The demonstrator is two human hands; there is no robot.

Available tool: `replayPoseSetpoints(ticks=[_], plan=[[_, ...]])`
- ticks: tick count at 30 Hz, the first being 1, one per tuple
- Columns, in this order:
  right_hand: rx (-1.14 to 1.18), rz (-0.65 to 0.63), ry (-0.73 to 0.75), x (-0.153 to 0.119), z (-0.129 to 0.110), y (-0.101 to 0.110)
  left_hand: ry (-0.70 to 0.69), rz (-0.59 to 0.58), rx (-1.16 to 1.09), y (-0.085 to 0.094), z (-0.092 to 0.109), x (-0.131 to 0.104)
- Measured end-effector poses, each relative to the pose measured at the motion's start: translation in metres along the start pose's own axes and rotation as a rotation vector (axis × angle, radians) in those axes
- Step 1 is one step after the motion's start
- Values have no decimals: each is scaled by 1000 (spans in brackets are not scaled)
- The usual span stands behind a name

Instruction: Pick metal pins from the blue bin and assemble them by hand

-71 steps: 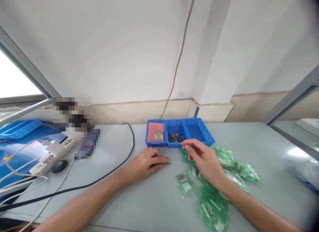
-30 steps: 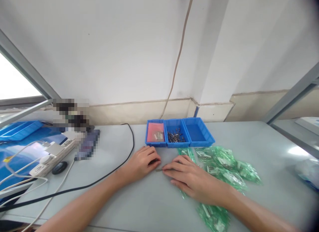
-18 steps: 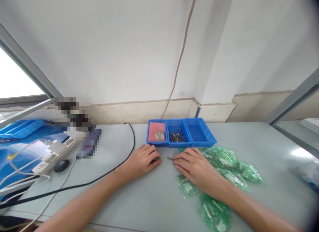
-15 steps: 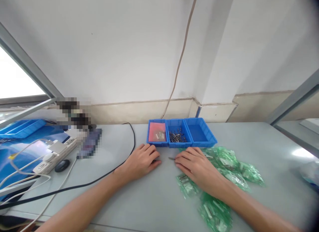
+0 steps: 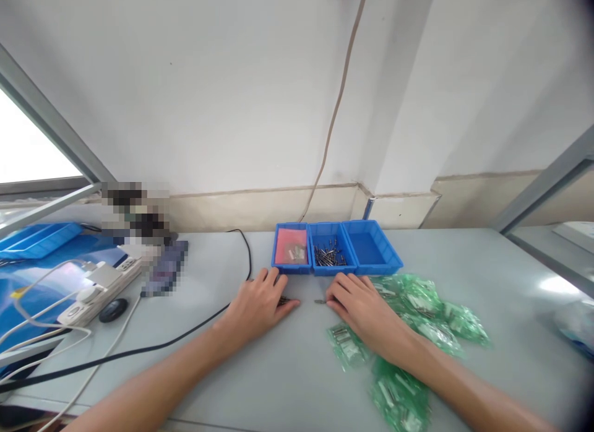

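My left hand (image 5: 260, 303) rests on the grey table below the tray with pink material (image 5: 291, 243), its fingers curled around dark metal pins (image 5: 283, 301) that show between thumb and fingers. Right of it, my right hand (image 5: 357, 302) is closed, with the tip of a small metal pin (image 5: 320, 301) sticking out from its fingertips. Many similar pins (image 5: 328, 255) lie in the middle blue tray (image 5: 334, 270). Green plastic bags (image 5: 420, 296) with small parts lie beside and under my right forearm. A further bag (image 5: 347, 345) is below my right hand.
An empty-looking blue tray (image 5: 369, 245) stands at the right of the row. At the left are a power strip (image 5: 88, 299), a black mouse (image 5: 113, 309), a blurred phone-like object (image 5: 166, 268) and a black cable (image 5: 171, 340).
My left thumb and fingers have parted slightly, so dark pins now show between them. My right fingers have curled in a little around the pin. The view has shifted slightly.
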State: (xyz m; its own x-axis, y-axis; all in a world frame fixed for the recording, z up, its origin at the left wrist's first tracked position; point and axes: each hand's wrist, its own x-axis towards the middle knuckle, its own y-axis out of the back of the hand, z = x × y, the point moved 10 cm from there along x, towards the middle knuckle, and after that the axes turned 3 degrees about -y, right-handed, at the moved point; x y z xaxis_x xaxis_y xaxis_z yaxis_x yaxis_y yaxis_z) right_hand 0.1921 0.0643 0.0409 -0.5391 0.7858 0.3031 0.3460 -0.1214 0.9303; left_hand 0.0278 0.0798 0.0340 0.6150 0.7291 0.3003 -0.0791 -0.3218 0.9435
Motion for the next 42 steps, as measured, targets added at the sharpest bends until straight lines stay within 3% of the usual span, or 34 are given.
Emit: replayPoseSetpoints(ticks=[11, 18, 24, 31, 42], plan=[[237, 132, -138, -3, 16, 18, -31, -17, -205, -3, 0, 4], [311, 220, -191, -4, 26, 25, -116, -25, -380, -2, 13, 10], [350, 219, -221, -3, 27, 27, -116, 7, -468, -2, 19, 15], [644, 245, -349, -6, 41, 27, -151, 39, -520, -2, 18, 14], [806, 257, -407, -8, 46, 26, -176, 40, -614, 1, 18, 15]])
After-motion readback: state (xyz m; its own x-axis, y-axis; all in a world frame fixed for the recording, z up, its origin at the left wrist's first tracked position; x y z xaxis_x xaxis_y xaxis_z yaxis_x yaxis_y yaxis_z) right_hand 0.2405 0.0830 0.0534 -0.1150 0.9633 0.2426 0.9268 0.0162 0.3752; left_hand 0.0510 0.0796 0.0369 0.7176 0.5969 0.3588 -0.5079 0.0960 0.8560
